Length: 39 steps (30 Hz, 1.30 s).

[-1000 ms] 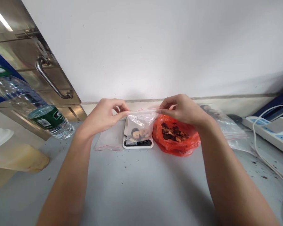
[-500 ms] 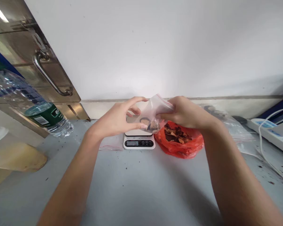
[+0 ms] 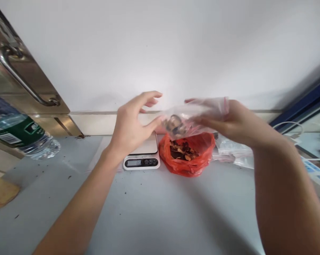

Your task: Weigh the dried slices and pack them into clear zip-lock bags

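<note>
My right hand (image 3: 234, 122) grips a small clear zip bag (image 3: 191, 118) with dark dried pieces in it, held tilted in the air above the red plastic bag (image 3: 187, 156). My left hand (image 3: 132, 122) hovers just left of the zip bag with its fingers spread; its thumb touches the bag's lower end. Below my left hand a small white digital scale (image 3: 142, 159) sits on the grey table (image 3: 149, 212). The red bag lies open beside the scale and holds dark and orange dried pieces.
A water bottle (image 3: 18, 136) with a green label lies at the left, below a steel cabinet with a handle (image 3: 24, 83). More clear bags (image 3: 234, 154) lie right of the red bag. A white power strip and cable (image 3: 311, 170) are at the far right. Crumbs dot the table.
The zip bag was lifted off the scale and carried up and to the right in my right hand. My left hand let go and spread its fingers. The view shifted right.
</note>
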Motion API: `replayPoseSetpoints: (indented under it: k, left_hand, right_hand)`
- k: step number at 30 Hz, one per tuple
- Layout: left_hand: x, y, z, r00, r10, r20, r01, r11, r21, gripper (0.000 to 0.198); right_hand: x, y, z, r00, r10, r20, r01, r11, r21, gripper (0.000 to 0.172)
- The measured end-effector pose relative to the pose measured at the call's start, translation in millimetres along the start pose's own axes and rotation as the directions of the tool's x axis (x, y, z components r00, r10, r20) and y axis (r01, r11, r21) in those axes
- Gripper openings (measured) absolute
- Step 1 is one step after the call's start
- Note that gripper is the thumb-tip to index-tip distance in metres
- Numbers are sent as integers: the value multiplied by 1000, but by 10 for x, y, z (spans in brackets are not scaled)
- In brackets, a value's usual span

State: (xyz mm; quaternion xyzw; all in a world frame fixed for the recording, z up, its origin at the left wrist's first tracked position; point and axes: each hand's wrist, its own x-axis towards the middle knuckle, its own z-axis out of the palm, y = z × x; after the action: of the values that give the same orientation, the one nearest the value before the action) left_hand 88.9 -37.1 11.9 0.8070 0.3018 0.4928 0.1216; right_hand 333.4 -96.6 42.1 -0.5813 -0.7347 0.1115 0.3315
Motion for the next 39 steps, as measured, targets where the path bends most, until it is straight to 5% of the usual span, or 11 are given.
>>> replayPoseSetpoints:
  k: [3,6,8,12,19,26,28,31,34,36,39]
  left_hand:
    - [-8,20,125,998,56,12,-56,998,4,23]
    - [-59,29,216,952,46,304,-57,998,28,21]
    - [-100,43,286,891,14,453,-57,995,82,24]
    - [-148,99,433,827,-7,563,-94,984,149,27]
    - [-162,145,536,742,-44,669,-80,985,153,27]
    - [-197,117,607,650,-2,760,-129,985,113,31]
    - [-194,102,606,669,-13,743,-141,980,143,36]
    - [-168,78,548,719,-46,693,-164,959,233,28]
    - [-142,50,433,719,-112,686,-161,933,321,23]
    - [-135,33,360,703,-171,690,-127,925,358,34]
    - [-133,19,300,685,-231,691,-68,924,376,50]
  right_hand:
    - [-136,191,-202,976,101,-191,-102,995,1,51]
    - [-280,478,-268,888,118,-445,-212,963,-167,46]
    - [-386,729,-203,866,9,-501,-197,925,-324,49]
    - [-632,1189,55,977,100,-190,-169,903,-394,57]
    - [-819,1321,63,899,385,-210,-417,898,-138,61]
    - [-590,920,-68,933,110,-342,-146,986,-81,33]
    - [-485,713,-37,970,61,-235,-89,990,-109,28]
    - [-303,416,58,987,28,160,-7,991,-135,27]
    - [-116,214,195,822,241,516,-105,955,-278,20]
    - [-8,150,295,694,411,591,-160,889,-430,32]
    - [108,148,436,664,503,553,-181,826,-534,72]
